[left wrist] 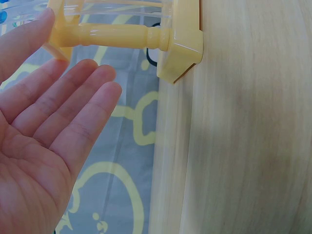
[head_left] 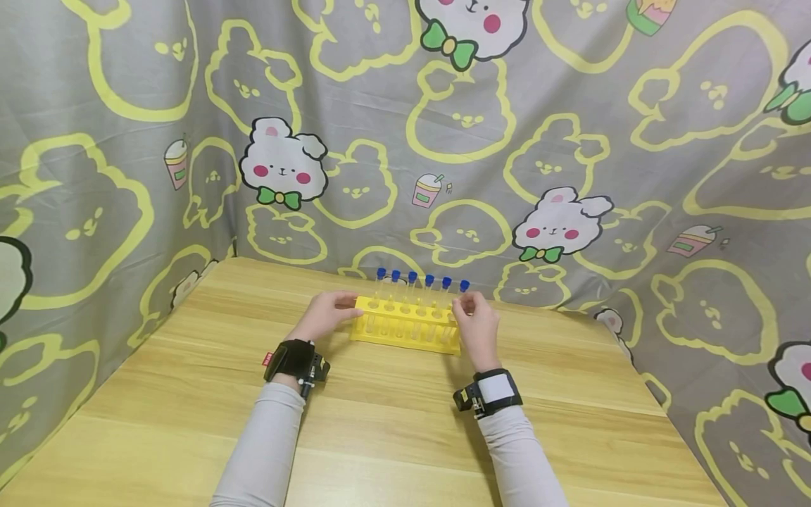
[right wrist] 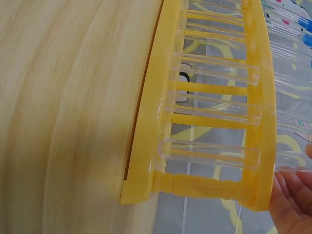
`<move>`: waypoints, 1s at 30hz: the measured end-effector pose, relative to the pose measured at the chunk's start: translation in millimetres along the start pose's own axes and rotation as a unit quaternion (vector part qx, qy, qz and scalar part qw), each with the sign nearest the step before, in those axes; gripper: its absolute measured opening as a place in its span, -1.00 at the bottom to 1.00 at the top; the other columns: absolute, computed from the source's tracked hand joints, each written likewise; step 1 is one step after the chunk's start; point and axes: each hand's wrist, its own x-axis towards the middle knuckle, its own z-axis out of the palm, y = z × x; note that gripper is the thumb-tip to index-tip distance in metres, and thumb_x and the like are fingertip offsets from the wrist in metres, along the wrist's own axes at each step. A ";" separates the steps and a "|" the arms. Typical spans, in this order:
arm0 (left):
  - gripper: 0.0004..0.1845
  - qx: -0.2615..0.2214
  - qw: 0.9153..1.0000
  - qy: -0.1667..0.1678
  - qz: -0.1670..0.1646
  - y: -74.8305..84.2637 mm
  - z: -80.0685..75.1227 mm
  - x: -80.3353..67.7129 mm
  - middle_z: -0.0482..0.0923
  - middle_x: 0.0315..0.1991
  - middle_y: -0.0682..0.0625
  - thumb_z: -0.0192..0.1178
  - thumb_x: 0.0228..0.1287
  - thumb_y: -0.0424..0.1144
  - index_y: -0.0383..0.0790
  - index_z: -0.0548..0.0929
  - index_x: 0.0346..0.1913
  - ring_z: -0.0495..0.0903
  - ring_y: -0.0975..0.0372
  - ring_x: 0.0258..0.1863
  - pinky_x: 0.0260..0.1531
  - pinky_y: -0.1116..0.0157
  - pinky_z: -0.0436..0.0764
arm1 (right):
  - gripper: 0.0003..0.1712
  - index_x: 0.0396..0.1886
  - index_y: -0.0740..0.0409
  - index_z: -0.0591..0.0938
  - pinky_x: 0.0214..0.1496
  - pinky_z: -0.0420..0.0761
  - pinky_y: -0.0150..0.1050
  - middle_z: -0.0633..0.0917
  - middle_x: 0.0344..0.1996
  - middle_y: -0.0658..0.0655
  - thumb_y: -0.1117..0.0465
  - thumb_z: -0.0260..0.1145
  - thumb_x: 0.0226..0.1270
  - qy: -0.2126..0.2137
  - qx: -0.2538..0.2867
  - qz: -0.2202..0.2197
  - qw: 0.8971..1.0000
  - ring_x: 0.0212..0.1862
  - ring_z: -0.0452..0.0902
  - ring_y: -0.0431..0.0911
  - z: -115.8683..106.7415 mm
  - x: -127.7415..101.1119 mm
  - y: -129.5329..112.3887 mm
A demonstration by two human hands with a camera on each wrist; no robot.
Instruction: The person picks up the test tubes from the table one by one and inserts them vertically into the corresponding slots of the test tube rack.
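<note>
1. Head view only: whole wooden table (head_left: pixel 380 422) backed by a printed curtain (head_left: pixel 570 105); yellow rack (head_left: pixel 405 322) standing toward the 12 o'clock edge of the table, left hand (head_left: pixel 326 313) at the rack's 9 o'clock end, right hand (head_left: pixel 476 327) at its 3 o'clock end.
2. Left wrist view only: left hand (left wrist: pixel 44 131) released, fingers straight, palm facing the rack's end post (left wrist: pixel 122 35); fingertip near the post, contact not confirmable.
3. Right wrist view only: right hand's fingertips (right wrist: pixel 292 195) at the rack's top rail (right wrist: pixel 263 122), beside the last clear tube (right wrist: pixel 214 151); grasp cannot be told.
4. Rack contents: six clear tubes with blue caps (head_left: pixel 421 283), upright in the far row, one per hole; near row of holes indistinct.
</note>
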 end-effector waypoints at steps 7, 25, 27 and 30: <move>-0.42 -0.002 1.000 0.001 0.002 -0.3 -0.5 -0.3 0.61 0.15 -0.23 0.30 0.26 -0.11 -0.31 0.50 0.27 0.59 -0.03 0.15 0.23 0.03 0.54 | -0.80 -0.28 0.25 0.63 -0.31 0.65 -0.18 0.74 -0.37 0.24 0.17 0.32 0.30 0.004 0.006 -0.001 1.000 -0.27 0.68 0.06 1.0 -1.0 -0.1; -0.42 -0.002 1.000 0.000 0.001 0.8 -0.7 -0.3 0.60 0.15 -0.25 0.32 0.24 -0.12 -0.32 0.50 0.26 0.59 -0.04 0.15 0.24 0.03 0.53 | -0.70 -0.12 0.32 0.62 -0.14 0.67 -0.05 0.72 -0.22 0.30 0.16 0.31 0.33 -0.034 0.017 0.058 0.998 -0.17 0.65 0.10 -2.6 1.4 -6.1; -0.42 -0.001 1.000 -0.001 0.001 1.2 -0.7 -0.7 0.60 0.15 -0.26 0.32 0.24 -0.13 -0.33 0.49 0.27 0.59 -0.05 0.15 0.24 0.02 0.53 | -0.70 -0.12 0.32 0.62 -0.13 0.67 -0.05 0.72 -0.22 0.30 0.17 0.32 0.32 -0.034 0.018 0.056 0.998 -0.17 0.65 0.10 -2.8 1.1 -6.6; -0.40 -0.007 1.000 -0.001 -0.003 0.9 -0.8 -1.4 0.59 0.16 -0.25 0.32 0.23 -0.13 -0.34 0.48 0.27 0.58 -0.05 0.16 0.26 0.01 0.51 | -0.71 -0.12 0.33 0.62 -0.13 0.68 -0.05 0.73 -0.23 0.31 0.18 0.32 0.31 -0.035 0.017 0.051 0.998 -0.18 0.66 0.11 -3.3 0.6 -7.2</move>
